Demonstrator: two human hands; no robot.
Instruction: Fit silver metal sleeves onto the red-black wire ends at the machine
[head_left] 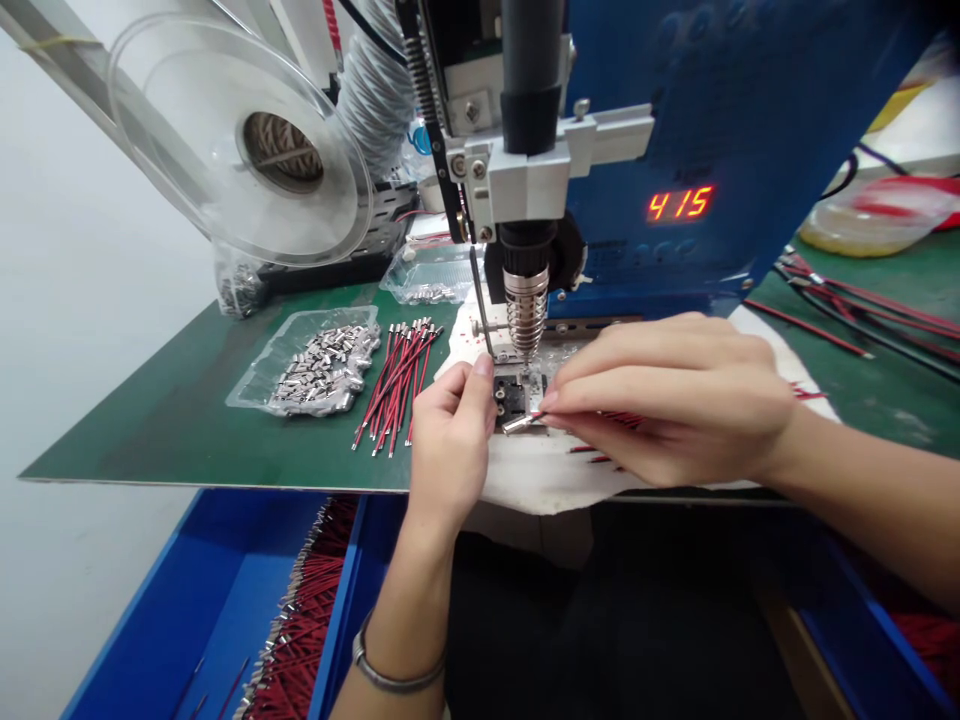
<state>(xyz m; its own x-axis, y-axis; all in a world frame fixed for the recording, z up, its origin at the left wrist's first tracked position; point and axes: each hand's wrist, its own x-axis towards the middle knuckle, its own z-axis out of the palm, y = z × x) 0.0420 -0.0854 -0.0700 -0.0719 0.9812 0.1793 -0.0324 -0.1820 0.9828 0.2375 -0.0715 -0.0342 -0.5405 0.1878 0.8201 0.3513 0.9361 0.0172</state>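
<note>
In my right hand [675, 400], thumb and fingertips pinch a red-and-black wire with a silver metal connector [517, 425] on its end. The connector lies in front of a small black fixture [510, 395], below the soldering machine's tip and spring [526, 305]. My left hand [454, 430] is closed at the fixture's left side, thumb against forefinger; whatever it may hold is hidden. A thin feed tube [480, 300] slants down close to the left thumb.
Left on the green table [165, 430] sit a clear tray [251, 385] of metal connectors and a pile of red-and-black wires [397, 390]. A blue bin [202, 580] of wires stands below. The blue machine body [720, 120] reads 415. A clear reel [187, 130] hangs upper left.
</note>
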